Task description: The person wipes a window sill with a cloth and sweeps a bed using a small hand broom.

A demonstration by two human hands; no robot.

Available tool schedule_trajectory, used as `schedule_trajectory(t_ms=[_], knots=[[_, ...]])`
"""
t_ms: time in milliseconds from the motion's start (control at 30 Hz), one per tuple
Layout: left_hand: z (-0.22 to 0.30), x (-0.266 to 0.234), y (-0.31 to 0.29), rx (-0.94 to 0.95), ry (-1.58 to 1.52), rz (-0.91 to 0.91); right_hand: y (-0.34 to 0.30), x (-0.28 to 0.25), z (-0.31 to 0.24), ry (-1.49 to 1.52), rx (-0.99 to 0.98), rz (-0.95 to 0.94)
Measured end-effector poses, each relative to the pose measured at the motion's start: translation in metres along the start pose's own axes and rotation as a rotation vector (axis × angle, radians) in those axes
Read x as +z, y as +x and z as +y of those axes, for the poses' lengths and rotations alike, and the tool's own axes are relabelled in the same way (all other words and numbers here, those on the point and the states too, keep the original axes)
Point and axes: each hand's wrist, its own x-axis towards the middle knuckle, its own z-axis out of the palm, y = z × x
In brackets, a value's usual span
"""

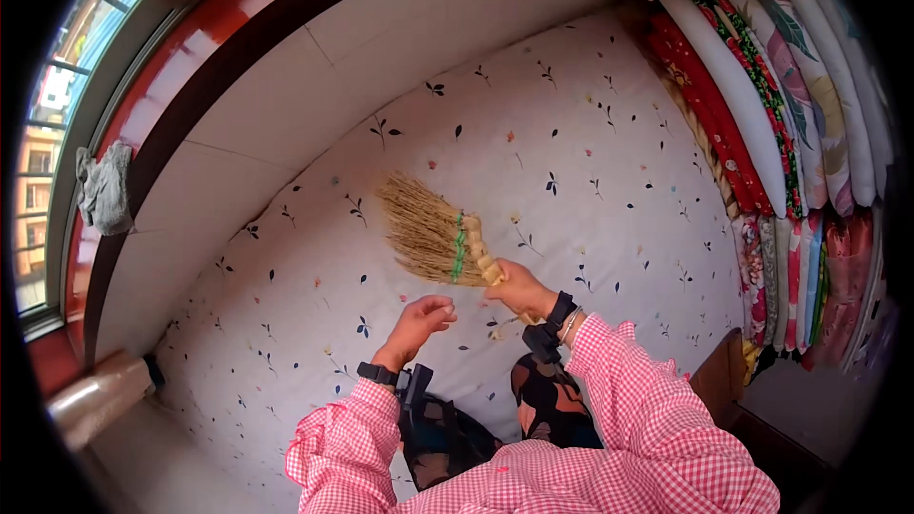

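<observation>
Straw hand broom (433, 233) lies low over the middle of a white sheet (590, 143) printed with small dark sprigs, its fanned bristles pointing up and to the left and its braided handle, bound with a green cord, running down into the right hand (519, 290). That hand is closed firmly around the handle end, wrist cocked so the bristles slant toward the cloth. The left hand (419, 316) hovers just beside it, holding nothing, fingers loosely curled with thumb and fingertips nearly meeting; it does not touch the broom or the sheet, as far as can be seen. Judging from this, the sweep would go best with the bristle tips kept flat and light on the fabric, drawn in short, even strokes in one direction so the sheet does not bunch, while the free hand stays clear of the bristles' path. A stack of folded floral quilts (762, 105) stands well apart along the right, and a grey rag (105, 186) rests on the window ledge at the left
</observation>
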Motion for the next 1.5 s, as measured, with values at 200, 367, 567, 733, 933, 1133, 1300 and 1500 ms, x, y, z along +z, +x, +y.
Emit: schedule_trajectory(t_ms=[200,367,567,733,933,1133,1300,1500], knots=[[0.102,-0.133,0.052,0.394,-0.521,0.528,0.061,-0.035,-0.015,-1.074,0.097,-0.092],[0.148,-0.16,0.129,0.459,-0.641,0.494,0.087,-0.031,0.044,-1.126,0.301,0.097],[0.173,-0.172,0.208,0.345,-0.917,0.55,0.09,-0.029,0.033,-1.072,0.333,-0.031],[0.164,-0.204,0.234,0.274,-0.928,0.469,0.089,-0.026,0.038,-1.07,0.274,-0.031],[0.169,-0.19,0.237,0.25,-0.924,0.541,0.088,-0.033,0.04,-1.065,0.249,-0.017],[0.149,-0.188,0.226,0.405,-0.708,0.483,0.089,-0.034,0.036,-1.041,0.246,-0.016],[0.147,-0.185,0.215,0.516,-0.611,0.447,0.088,-0.032,0.036,-1.03,0.248,-0.034],[0.162,-0.178,0.217,0.652,-0.376,0.54,0.087,-0.037,0.046,-1.049,0.263,-0.013]])
